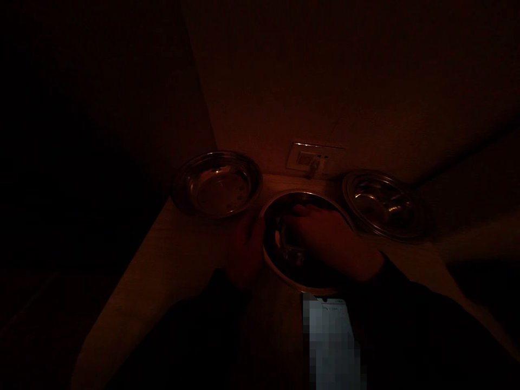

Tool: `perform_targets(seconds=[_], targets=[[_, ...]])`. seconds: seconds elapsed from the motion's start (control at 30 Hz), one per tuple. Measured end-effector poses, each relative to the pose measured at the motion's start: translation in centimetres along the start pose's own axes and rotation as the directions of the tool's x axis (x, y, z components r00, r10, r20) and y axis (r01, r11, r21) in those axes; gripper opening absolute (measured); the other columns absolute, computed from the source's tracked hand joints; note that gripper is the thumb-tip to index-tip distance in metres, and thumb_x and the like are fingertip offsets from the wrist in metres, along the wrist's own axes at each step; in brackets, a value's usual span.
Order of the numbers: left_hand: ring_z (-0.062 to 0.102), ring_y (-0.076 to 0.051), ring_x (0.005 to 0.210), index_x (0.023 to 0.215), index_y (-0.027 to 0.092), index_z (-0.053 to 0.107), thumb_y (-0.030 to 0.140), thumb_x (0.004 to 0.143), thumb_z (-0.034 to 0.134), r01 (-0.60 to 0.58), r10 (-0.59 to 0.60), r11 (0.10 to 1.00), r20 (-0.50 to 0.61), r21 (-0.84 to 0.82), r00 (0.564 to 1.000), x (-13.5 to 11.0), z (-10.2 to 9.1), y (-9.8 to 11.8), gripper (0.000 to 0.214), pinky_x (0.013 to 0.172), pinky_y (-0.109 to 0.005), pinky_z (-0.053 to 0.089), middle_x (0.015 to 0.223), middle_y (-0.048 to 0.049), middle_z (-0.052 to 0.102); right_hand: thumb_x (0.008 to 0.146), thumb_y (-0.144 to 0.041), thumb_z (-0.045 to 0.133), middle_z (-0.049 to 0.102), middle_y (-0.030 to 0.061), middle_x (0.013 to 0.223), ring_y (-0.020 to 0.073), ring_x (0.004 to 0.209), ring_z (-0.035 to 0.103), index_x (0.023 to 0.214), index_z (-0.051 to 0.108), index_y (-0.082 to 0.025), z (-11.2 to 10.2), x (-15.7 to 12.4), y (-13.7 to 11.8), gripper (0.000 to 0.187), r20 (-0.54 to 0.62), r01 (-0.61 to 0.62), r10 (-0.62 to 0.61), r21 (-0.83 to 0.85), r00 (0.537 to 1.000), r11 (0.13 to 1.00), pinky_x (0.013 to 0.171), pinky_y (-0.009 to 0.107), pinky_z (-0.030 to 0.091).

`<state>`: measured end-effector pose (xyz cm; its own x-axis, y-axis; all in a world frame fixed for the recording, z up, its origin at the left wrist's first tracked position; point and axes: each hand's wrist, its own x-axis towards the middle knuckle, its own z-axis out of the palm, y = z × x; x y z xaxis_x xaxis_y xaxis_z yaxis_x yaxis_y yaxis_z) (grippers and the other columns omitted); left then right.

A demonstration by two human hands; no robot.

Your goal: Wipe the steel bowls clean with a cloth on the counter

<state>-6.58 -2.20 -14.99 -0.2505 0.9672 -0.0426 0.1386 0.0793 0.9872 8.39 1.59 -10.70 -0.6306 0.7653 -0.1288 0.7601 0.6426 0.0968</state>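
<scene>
A round metal bowl stands in the middle of the table in very dim light. At its left rim is my left hand, thumb and fingers closed against the edge. My right hand reaches over the right side into the bowl, its fingers bent downward. Whatever those fingers hold is lost in the dark. Below them, faint shiny shapes show inside the bowl, too dark to name.
A metal dish sits at the back left of the wooden table. Another metal dish stands back right, with shiny contents I cannot make out. A lit phone lies in front of the bowl. Behind is a wall socket with a plug.
</scene>
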Motion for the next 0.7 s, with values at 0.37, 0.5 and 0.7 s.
perform_targets(seconds=[0.37,0.5,0.7], targets=[[0.063,-0.019,0.087,0.096,0.014,0.063,0.029,0.079,0.049,0.102,-0.099,0.994,-0.059,0.042,0.993,0.0,-0.2,0.4,0.026,0.076,-0.028,0.048,0.094,-0.0052,0.070,0.089,-0.017,0.045,0.061,0.0104,0.114,0.0219,0.094,0.061,0.122,0.057,-0.022,0.2,0.0,0.9,0.035,-0.012,0.011,-0.011,0.010,1.000,1.000,0.070,0.030,0.047],[0.063,-0.018,0.083,0.090,0.015,0.063,0.029,0.078,0.050,0.127,-0.127,0.992,-0.072,-0.004,0.989,0.1,-0.1,0.6,0.023,0.073,-0.027,0.048,0.088,-0.0037,0.070,0.089,-0.016,0.048,0.062,0.0100,0.112,0.0211,0.098,0.059,0.114,0.062,-0.020,0.0,-0.1,0.5,0.029,-0.019,0.064,-0.063,0.058,0.998,0.996,0.075,0.029,0.046],[0.062,-0.020,0.092,0.099,0.014,0.064,0.037,0.084,0.049,0.098,-0.098,0.995,-0.046,0.003,0.994,0.3,0.0,0.4,0.032,0.079,-0.028,0.046,0.101,-0.0072,0.069,0.089,-0.016,0.049,0.064,0.0079,0.105,0.0203,0.095,0.059,0.106,0.065,-0.019,-0.2,-0.5,-1.3,0.023,-0.055,0.237,-0.232,0.113,0.971,0.965,0.073,0.030,0.045]])
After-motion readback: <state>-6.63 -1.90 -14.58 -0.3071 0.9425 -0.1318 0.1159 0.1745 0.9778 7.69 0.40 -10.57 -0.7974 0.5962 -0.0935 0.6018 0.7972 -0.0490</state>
